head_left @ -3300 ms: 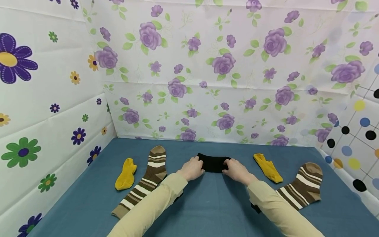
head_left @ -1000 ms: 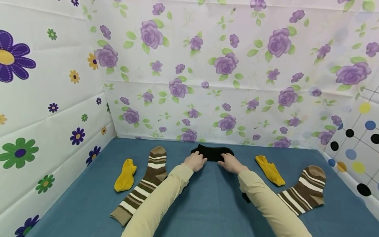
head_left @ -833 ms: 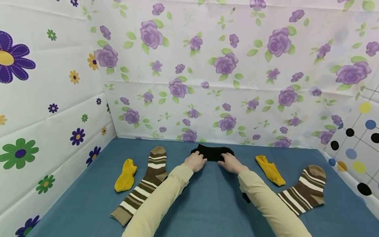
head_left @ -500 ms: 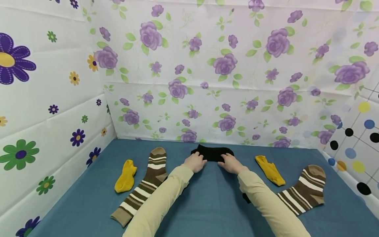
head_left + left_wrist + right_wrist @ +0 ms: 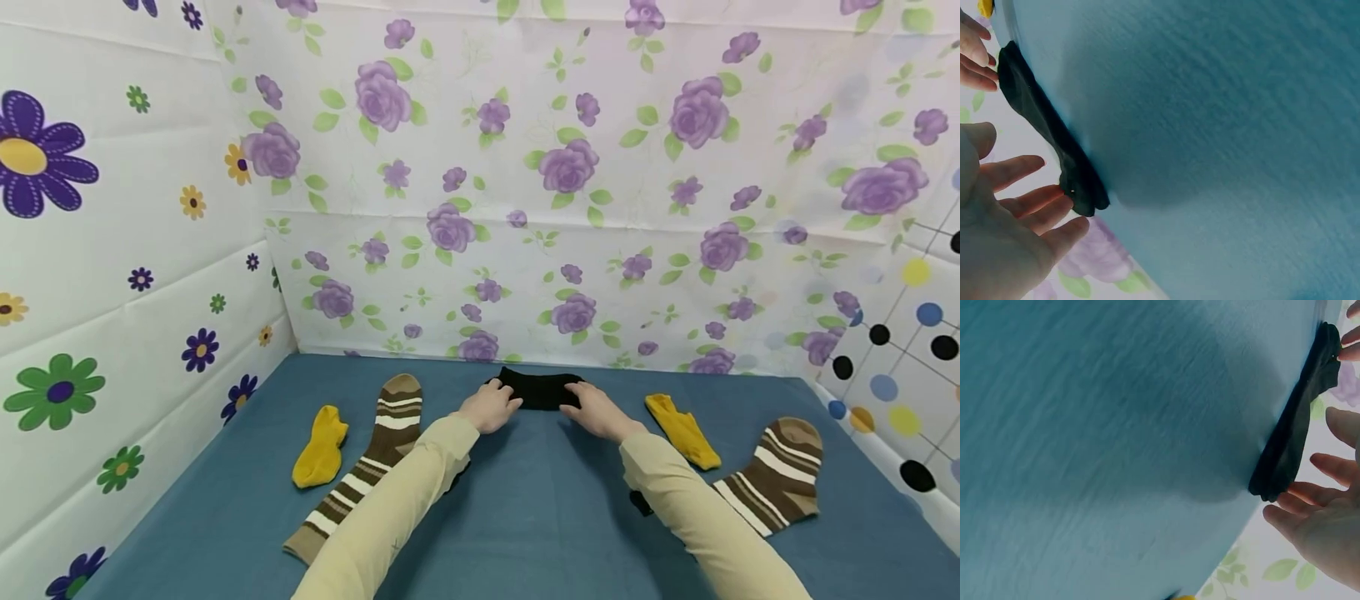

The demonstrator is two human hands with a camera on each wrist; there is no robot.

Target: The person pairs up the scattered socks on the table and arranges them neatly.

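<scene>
A black sock (image 5: 540, 392) lies crosswise at the back of the blue cloth, close to the flowered wall. At its left end is my left hand (image 5: 489, 407), and at its right end my right hand (image 5: 597, 412). In the left wrist view the left hand (image 5: 1010, 231) has its fingers spread and loosely extended, fingertips right at the end of the sock (image 5: 1041, 103). The right wrist view has the right hand (image 5: 1329, 512) likewise, with relaxed fingers and fingertips by the sock's end (image 5: 1285, 444). Neither thumb presses on the sock.
To the left lie a yellow sock (image 5: 319, 447) and a striped brown sock (image 5: 397, 417), partly under the left sleeve. On the right are another yellow sock (image 5: 682, 431) and striped sock (image 5: 783, 471). Small black pieces (image 5: 641, 502) show beside the forearms.
Since the earliest frame the black sock has shifted back toward the wall. Over the last half second both hands have eased slightly apart, the right one moving rightward; the sock stays put.
</scene>
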